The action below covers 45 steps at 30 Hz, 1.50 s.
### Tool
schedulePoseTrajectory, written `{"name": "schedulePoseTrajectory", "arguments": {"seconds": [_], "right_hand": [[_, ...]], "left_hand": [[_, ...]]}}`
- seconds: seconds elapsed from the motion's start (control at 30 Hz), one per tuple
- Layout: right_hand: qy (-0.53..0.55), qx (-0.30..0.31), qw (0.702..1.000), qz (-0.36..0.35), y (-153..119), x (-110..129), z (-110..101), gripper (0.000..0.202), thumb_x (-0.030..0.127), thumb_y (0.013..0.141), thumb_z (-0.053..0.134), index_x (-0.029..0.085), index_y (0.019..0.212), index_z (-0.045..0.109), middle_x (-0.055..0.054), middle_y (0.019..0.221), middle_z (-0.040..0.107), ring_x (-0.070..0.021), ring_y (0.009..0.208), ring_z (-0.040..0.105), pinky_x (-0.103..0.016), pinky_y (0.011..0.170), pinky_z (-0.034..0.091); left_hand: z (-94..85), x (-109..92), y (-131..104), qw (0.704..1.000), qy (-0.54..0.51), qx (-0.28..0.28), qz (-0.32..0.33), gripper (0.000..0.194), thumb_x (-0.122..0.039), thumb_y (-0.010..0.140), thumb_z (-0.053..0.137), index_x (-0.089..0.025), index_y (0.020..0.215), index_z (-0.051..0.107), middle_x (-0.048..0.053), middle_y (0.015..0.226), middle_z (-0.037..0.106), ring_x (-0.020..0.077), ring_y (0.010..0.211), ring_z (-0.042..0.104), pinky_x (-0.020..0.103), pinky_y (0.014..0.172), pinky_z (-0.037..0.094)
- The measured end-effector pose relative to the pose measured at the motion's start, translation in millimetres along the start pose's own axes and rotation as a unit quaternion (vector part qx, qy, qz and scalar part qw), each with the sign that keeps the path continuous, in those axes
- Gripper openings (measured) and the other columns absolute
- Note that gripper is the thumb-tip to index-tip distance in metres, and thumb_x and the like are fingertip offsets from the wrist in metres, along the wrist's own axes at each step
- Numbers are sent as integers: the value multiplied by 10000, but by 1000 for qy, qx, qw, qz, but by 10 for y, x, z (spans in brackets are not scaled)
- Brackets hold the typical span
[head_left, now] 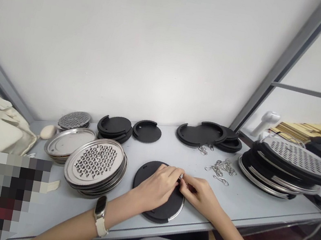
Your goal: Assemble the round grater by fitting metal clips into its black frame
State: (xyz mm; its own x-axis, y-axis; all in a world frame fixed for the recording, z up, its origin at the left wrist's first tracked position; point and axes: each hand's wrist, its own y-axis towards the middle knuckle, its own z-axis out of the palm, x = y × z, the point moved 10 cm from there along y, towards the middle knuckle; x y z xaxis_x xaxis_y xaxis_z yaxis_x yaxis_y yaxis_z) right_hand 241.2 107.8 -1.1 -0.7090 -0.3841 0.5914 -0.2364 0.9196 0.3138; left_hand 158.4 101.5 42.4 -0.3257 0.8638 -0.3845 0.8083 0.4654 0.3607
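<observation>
A round black holder (160,207) lies flat near the table's front edge, with a strip of silver metal rim showing along its lower right side. My left hand (159,186) rests over this holder, its fingers closed at the upper right edge. At that same edge my right hand (197,190) meets it, thumb and fingertips pinched together. Whatever small thing sits between the right fingertips is too hidden to name. Loose metal clips (221,170) lie in a small heap beyond the right hand. To the left stands a stack of round metal grater discs (97,162).
Black round holders (201,133) lie along the wall, with more (116,126) farther left. Assembled graters (288,167) form a tall stack at right. Metal discs (69,141) and a cream rounded object (48,132) are at left. Grey posts (281,71) frame the table.
</observation>
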Motion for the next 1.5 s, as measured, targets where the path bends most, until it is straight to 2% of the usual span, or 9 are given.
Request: {"name": "schedulePoseTrajectory", "arguments": {"seconds": [0.23,0.73,1.5], "right_hand": [[4,-19,1000,-3,-9,10,-45,241,232,913,407,200,674,407,73,545,319,-88,479,311,-210,485,263],[-6,-1,1000,23,4,-17,-12,208,205,884,399,196,678,423,65,544,367,-89,477,352,-211,494,272],[-16,-24,1000,-10,3,42,-57,239,230,915,403,203,679,431,70,526,357,-94,458,345,-218,477,281]], "left_hand": [[1,-3,2,1000,-4,-2,4,257,-45,918,382,-168,1134,446,67,1087,570,213,943,533,347,880,414],[-1,-4,3,1000,-3,-2,6,253,-53,926,389,-164,1146,446,71,1082,572,212,956,530,340,888,402],[-12,-13,3,1000,-4,-2,2,263,-55,928,383,-166,1159,444,70,1097,574,208,966,536,345,893,410]]}}
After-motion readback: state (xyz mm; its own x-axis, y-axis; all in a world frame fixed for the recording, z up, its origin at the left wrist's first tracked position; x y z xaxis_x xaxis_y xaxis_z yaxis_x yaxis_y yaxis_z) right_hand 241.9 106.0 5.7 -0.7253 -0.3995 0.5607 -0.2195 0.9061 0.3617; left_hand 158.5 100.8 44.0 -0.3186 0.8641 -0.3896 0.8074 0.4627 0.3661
